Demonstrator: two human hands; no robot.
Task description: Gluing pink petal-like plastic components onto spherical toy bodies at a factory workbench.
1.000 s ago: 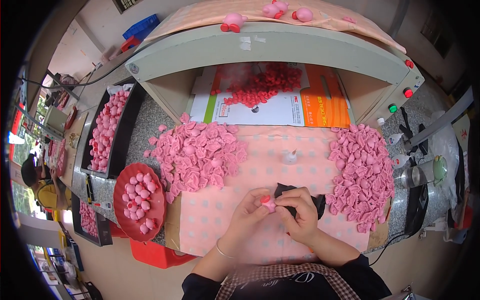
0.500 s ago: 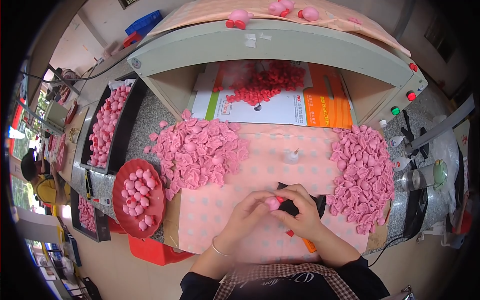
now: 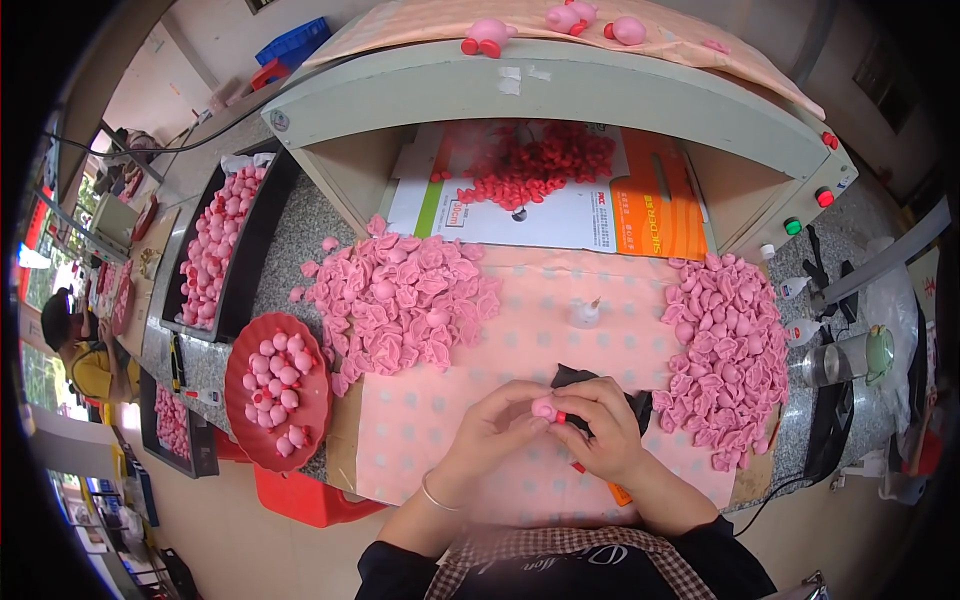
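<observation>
The left hand [image 3: 492, 428] and the right hand [image 3: 600, 432] meet over the near middle of the counter [image 3: 320, 225], fingers pinched together on a small pink rounded soft piece with a red tip [image 3: 546, 408] held between them. Just behind the right hand lies a dark cloth-like scrap [image 3: 578, 376]. A large heap of pink folded soft pieces [image 3: 400, 300] sits to the left, a second pink heap [image 3: 725, 350] to the right, close to the right wrist. Between the heaps stands a small clear bottle with a pointed nozzle [image 3: 586, 312]. A red round plate of pink rounded pieces [image 3: 278, 390] rests at the left edge, beside a long black tray of pink pieces [image 3: 222, 245]. The work area is covered by a pale pink checked cloth [image 3: 420, 440]. Behind it, a grey box-shaped hood shelters a pile of small red pieces [image 3: 535, 165] on printed cardboard. Bare cloth lies open in front of and between the heaps; another person [image 3: 75, 350] sits far left
</observation>
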